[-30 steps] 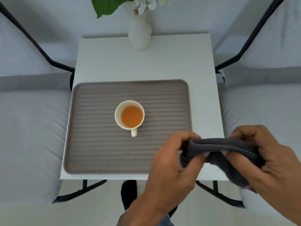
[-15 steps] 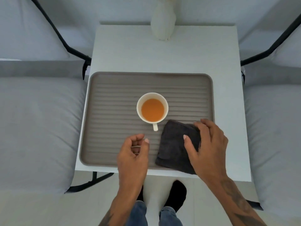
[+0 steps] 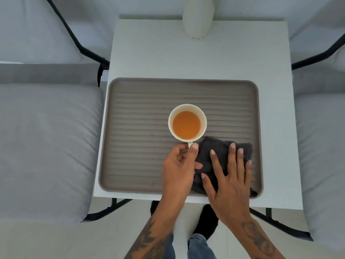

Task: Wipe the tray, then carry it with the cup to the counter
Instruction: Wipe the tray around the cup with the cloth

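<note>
A grey-brown ribbed tray (image 3: 134, 165) lies on a small white table (image 3: 201, 58). A white cup (image 3: 187, 124) of orange liquid stands near the tray's middle, handle pointing toward me. My left hand (image 3: 178, 165) pinches the cup's handle between thumb and forefinger. A dark grey cloth (image 3: 222, 152) lies folded on the tray's near right part. My right hand (image 3: 230, 181) rests flat on the cloth with fingers spread, pressing it to the tray.
A white vase (image 3: 198, 17) stands at the table's far edge. Grey cushioned chairs with black frames flank the table, the left chair (image 3: 46, 143) and the right chair (image 3: 323, 146). My legs and dark shoes show below the table's near edge.
The cloth went from both hands in the air down onto the tray under my right hand. My left hand let go of it and moved up to the cup's handle.
</note>
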`<state>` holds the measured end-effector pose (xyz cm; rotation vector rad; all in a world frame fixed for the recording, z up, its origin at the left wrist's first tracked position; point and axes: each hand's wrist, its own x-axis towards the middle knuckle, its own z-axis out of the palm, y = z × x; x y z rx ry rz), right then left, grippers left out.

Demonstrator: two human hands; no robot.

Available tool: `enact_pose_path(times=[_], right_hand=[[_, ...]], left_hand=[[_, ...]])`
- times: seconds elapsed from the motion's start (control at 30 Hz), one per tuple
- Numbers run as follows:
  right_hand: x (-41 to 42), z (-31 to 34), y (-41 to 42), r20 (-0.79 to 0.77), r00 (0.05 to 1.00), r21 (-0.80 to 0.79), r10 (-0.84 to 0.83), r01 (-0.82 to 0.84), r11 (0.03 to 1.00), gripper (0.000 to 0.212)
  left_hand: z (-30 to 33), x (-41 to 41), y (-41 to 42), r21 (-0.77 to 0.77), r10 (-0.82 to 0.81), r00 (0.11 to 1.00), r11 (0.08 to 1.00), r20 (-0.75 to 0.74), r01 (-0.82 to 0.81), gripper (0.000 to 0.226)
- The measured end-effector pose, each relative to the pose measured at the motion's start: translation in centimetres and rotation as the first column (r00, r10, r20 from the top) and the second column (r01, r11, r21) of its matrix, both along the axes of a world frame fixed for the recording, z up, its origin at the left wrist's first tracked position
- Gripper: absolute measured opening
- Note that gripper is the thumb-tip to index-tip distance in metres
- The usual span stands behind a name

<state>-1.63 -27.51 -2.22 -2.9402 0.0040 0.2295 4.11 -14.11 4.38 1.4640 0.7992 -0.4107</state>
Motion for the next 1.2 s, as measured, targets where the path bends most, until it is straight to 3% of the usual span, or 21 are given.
enact_pose_path(times=[0.23, 0.37, 0.43, 0.57, 0.67, 0.8, 0.87, 1.03, 1.2], right_hand=[[0.3, 0.2, 0.4, 0.0, 1.0, 0.02, 0.011, -0.011, 1.0, 0.06], [1.8, 2.3, 0.6, 0.133, 0.991, 0.198, -0.003, -0.023, 0.98, 0.052], [3.7, 4.0, 0.8, 0.162, 0.977, 0.423, -0.138, 0.057, 0.904, 0.047], [7.6, 5.4, 1.8, 0.009, 0.931, 0.724, -0.364, 0.245, 0.645, 0.04], [9.0, 5.1, 2.9, -0.117, 0.905, 0.822, -0.41, 0.32, 0.472, 0.041], [9.5, 4.6, 4.2, -0.18, 0.893, 0.883, -0.412, 0.331, 0.334, 0.042], [9.5, 4.3, 4.7, -0.172, 0.895, 0.896, -0.412, 0.316, 0.312, 0.041], [9.3, 3.4, 5.0, -0.07, 0.918, 0.898, -0.391, 0.229, 0.376, 0.039], [9.2, 3.4, 4.8, -0.125, 0.927, 0.911, -0.354, 0.249, 0.329, 0.04]], left_hand=[[-0.3, 0.3, 0.3, -0.009, 0.015, 0.999, 1.0, 0.033, -0.015, 0.018], [-0.4, 0.2, 0.6, 0.002, -0.02, 0.999, 1.0, 0.043, 0.02, 0.015], [-0.4, 0.2, 0.8, 0.028, -0.038, 0.999, 0.999, 0.033, 0.037, 0.02], [0.1, 0.0, 1.5, 0.162, 0.055, 0.998, 0.985, 0.039, -0.06, 0.034], [0.6, 0.9, 2.2, 0.185, 0.13, 0.978, 0.97, 0.166, -0.16, 0.032], [-0.1, 3.1, 3.0, 0.185, 0.05, 0.942, 0.976, 0.333, -0.117, 0.046], [-0.6, 3.9, 3.1, 0.22, -0.016, 0.921, 0.973, 0.389, -0.076, 0.045], [-1.9, 4.2, 3.4, 0.275, -0.13, 0.87, 0.961, 0.475, -0.006, 0.04], [-2.5, 3.8, 3.6, 0.23, -0.126, 0.863, 0.973, 0.49, 0.012, 0.041]])
